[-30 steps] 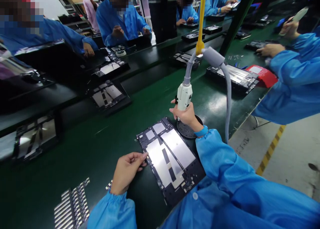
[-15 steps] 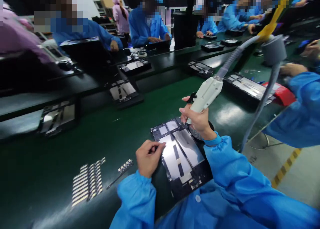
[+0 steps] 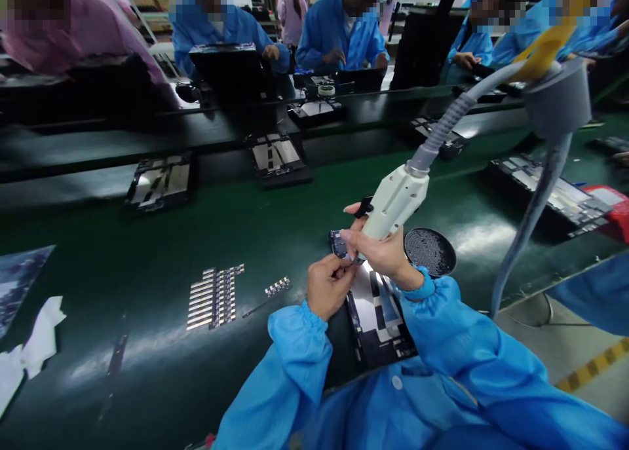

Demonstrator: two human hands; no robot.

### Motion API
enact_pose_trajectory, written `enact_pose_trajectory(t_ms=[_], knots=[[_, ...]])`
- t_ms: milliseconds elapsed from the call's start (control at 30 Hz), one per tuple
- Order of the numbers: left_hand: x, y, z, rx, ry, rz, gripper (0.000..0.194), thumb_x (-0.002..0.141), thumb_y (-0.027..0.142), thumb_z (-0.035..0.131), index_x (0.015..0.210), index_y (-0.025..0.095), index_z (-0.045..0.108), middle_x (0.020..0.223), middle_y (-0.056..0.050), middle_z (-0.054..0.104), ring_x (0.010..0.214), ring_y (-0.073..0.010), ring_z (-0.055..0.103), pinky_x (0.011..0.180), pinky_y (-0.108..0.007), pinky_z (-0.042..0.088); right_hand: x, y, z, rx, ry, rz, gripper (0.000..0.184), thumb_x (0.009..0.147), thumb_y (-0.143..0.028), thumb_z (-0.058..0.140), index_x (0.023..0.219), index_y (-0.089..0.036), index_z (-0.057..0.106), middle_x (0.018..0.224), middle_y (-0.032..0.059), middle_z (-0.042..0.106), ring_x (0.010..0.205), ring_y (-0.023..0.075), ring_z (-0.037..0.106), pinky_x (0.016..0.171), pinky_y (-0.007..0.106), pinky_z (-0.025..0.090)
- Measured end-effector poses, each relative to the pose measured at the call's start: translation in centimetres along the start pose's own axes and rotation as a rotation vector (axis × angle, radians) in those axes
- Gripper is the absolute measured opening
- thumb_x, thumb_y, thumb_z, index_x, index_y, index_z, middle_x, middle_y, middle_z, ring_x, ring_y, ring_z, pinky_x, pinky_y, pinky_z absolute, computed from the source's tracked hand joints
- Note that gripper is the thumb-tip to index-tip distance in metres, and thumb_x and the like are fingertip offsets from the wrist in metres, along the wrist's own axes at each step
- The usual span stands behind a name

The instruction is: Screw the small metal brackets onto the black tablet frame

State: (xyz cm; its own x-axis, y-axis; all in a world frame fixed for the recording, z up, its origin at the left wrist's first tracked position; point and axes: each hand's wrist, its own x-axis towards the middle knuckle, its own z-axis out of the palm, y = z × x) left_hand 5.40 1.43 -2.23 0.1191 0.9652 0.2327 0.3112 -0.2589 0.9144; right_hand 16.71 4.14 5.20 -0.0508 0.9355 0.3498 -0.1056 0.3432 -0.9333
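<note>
My right hand [image 3: 388,259] is wrapped round a white electric screwdriver [image 3: 396,200], which tilts down over an opened tablet-like device [image 3: 364,306]. Silver panels and dark strips show inside the device, while its middle is partly covered by my hands. My left hand [image 3: 327,287] is closed in a pinch close to the screwdriver's lower end; anything between its fingertips is hidden. The screwdriver's tip is also out of sight behind my fingers. Just right of my right hand lies a round black dish [image 3: 430,251] with many tiny pieces in it.
Rows of small metallic parts [image 3: 212,298] and a shorter strip [image 3: 278,286] lie to the left. More opened devices [image 3: 276,154] stand further back. A grey cable [image 3: 533,221] hangs at right. Crumpled white paper [image 3: 44,335] is at far left. Co-workers in blue sit opposite.
My left hand has moved from the device's left edge up to the screwdriver's lower end. The screwdriver now sits further over the device, uncovering the round dish. The view has shifted left.
</note>
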Motion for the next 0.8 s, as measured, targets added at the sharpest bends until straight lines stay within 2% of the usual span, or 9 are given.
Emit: enact_pose_trajectory(t_ms=[100,200,333,500,800], knots=[[0.5,-0.1,-1.5,-0.03,-0.142,-0.144,0.026,0.069,0.038,0.069,0.079,0.015,0.07,0.059,0.002,0.05,0.052,-0.0083,0.04,0.051,-0.022,0.033,0.1,0.1,0.4,-0.018,0.005,0.044,0.028,0.073,-0.023,0.07,0.096,-0.018,0.056,0.049,-0.0072,0.053,0.038,0.0114,0.05,0.043,0.029,0.046],[1.1,-0.8,-3.3,-0.012,-0.301,-0.305,0.05,0.058,0.044,0.078,0.095,0.013,0.068,0.061,0.003,0.055,0.052,-0.0089,0.043,0.049,-0.022,0.033,0.6,0.8,0.6,-0.061,0.007,0.05,0.025,0.072,-0.021,0.069,0.094,-0.017,0.056,0.048,-0.0069,0.053,0.039,0.0114,0.051,0.044,0.028,0.046],[1.5,-1.3,-4.2,0.091,-0.409,-0.433,0.052,0.048,0.051,0.081,0.08,0.013,0.067,0.06,0.0,0.059,0.055,-0.0121,0.05,0.051,-0.023,0.035,1.0,2.3,0.8,-0.043,-0.007,0.077,0.027,0.072,-0.018,0.068,0.096,-0.017,0.056,0.047,-0.0071,0.053,0.038,0.011,0.05,0.044,0.027,0.045],[1.6,-0.8,-3.9,0.156,-0.423,-0.434,0.046,0.048,0.051,0.08,0.071,0.014,0.066,0.061,-0.001,0.061,0.057,-0.0139,0.052,0.051,-0.024,0.035,1.0,3.2,1.3,0.014,-0.029,0.125,0.034,0.071,-0.02,0.069,0.101,-0.017,0.053,0.046,-0.0084,0.051,0.037,0.0109,0.049,0.042,0.025,0.042],[1.5,-0.8,-3.7,0.178,-0.42,-0.417,0.045,0.048,0.052,0.08,0.068,0.015,0.066,0.06,0.0,0.06,0.057,-0.0144,0.053,0.051,-0.025,0.034,0.7,3.5,1.4,0.008,-0.069,0.163,0.029,0.072,-0.024,0.068,0.098,-0.017,0.056,0.047,-0.0076,0.05,0.037,0.0101,0.047,0.041,0.024,0.041]])
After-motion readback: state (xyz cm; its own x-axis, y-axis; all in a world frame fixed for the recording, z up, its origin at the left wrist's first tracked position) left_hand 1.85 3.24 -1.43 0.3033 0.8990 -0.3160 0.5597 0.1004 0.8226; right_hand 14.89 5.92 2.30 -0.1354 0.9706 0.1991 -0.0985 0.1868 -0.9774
